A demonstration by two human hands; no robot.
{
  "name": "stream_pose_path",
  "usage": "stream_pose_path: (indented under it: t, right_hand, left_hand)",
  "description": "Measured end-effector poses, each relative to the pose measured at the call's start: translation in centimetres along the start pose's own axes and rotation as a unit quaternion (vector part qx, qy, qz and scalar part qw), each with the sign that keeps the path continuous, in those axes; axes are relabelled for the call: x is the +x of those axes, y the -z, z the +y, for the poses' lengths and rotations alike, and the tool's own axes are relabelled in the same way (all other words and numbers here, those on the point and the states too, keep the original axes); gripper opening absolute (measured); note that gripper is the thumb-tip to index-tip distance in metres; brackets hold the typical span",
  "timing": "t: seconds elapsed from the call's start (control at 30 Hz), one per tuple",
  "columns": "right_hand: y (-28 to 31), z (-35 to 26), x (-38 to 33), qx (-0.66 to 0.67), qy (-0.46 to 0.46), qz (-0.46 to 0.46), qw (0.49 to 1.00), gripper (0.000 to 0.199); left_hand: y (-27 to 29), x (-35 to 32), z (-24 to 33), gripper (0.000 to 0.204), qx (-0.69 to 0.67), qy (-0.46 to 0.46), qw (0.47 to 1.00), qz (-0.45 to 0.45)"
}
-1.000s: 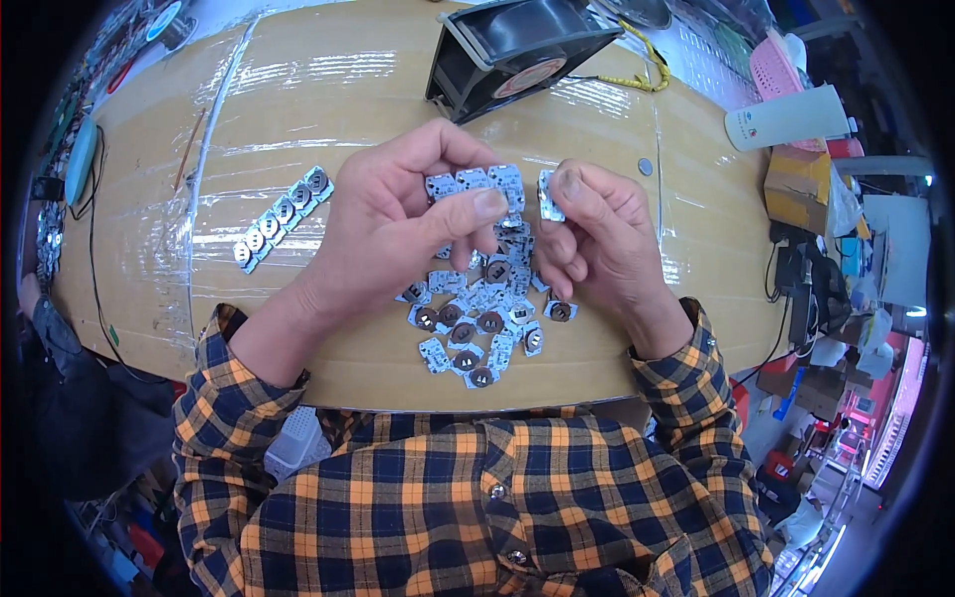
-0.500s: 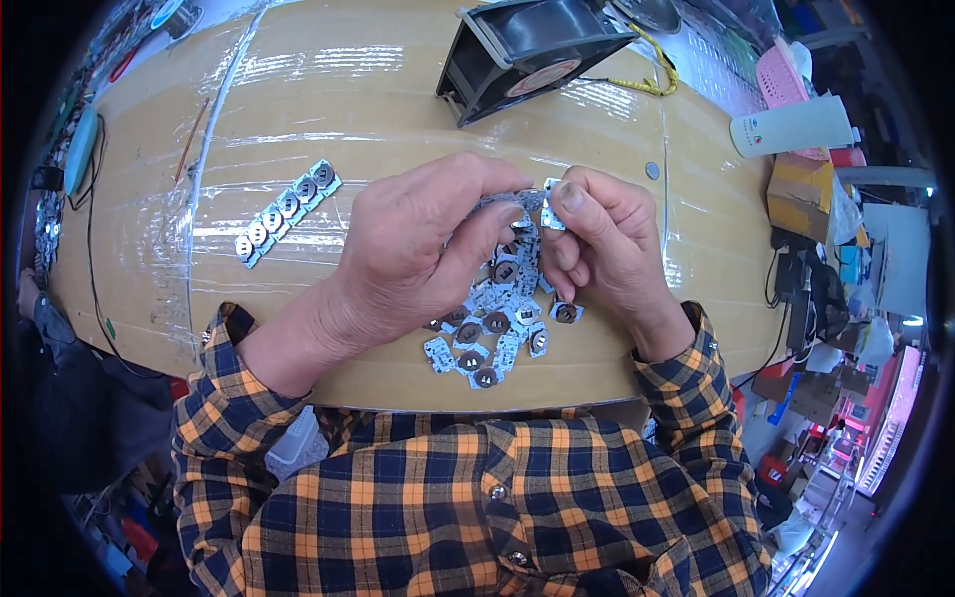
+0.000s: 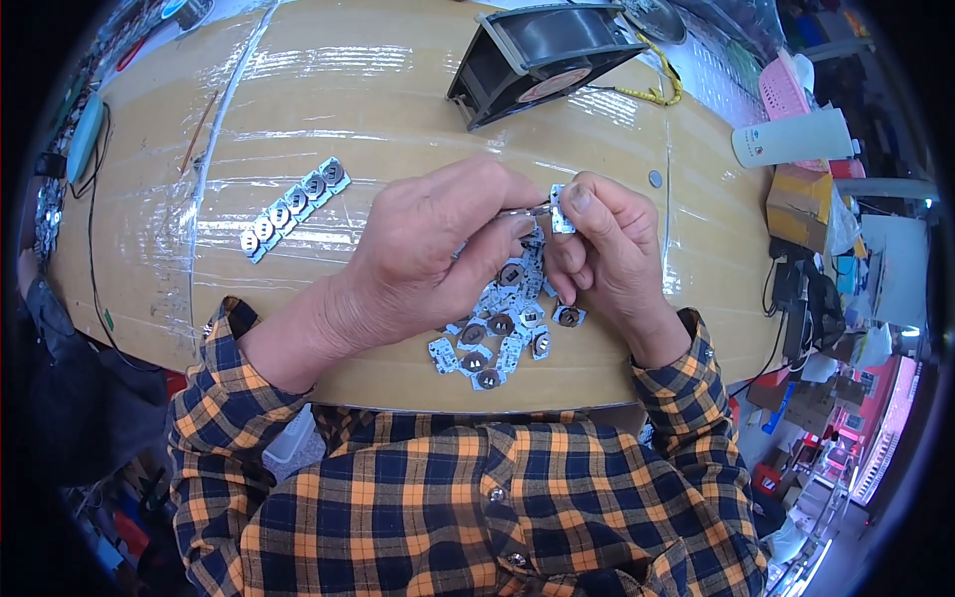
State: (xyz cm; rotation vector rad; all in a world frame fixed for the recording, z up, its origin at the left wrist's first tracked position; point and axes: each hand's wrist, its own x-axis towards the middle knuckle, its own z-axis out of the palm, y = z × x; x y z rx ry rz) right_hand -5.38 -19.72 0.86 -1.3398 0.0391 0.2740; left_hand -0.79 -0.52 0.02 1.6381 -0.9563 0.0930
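My right hand (image 3: 617, 224) is closed, pinching a small white circuit board (image 3: 563, 211) between thumb and fingers. From the other side my left hand (image 3: 438, 234) is closed, its thumb and forefinger on a slim silvery metal piece (image 3: 537, 210) that reaches the board's left edge; its kind is not clear. Below both hands lies a loose pile of small circuit boards (image 3: 512, 298), several with round dark coin-cell holders; my left hand hides part of it. One such board (image 3: 569, 315) sits just under my right fingers.
A joined strip of boards with round cells (image 3: 296, 209) lies to the left on the taped cardboard tabletop (image 3: 328, 109). A black cooling fan (image 3: 547, 60) stands at the back. At right are a lone coin cell (image 3: 655, 179), a pale bottle (image 3: 794, 137) and a cardboard box (image 3: 799, 207).
My left fingers have come closer to the board in my right hand, and the silvery piece now shows between them, at the board's edge. The whole view has shifted slightly.
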Motion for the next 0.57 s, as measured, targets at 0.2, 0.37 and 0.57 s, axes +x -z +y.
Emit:
stream_pose_path:
  t: [0.2, 0.37, 0.57]
  right_hand:
    - [0.56, -0.06, -0.22, -0.063, 0.016, 0.014, 0.998, 0.030]
    - [0.18, -0.46, -0.26, -0.315, 0.163, -0.019, 0.935, 0.026]
    - [0.37, -0.85, -0.66, -0.228, 0.081, -0.008, 0.970, 0.025]
  left_hand:
    - [0.44, 0.12, -0.10, 0.012, -0.004, 0.038, 0.999, 0.014]
    - [0.37, 0.05, -0.23, 0.012, -0.106, 0.077, 0.991, 0.019]
    - [0.54, 0.04, -0.03, 0.014, -0.205, 0.166, 0.964, -0.042]
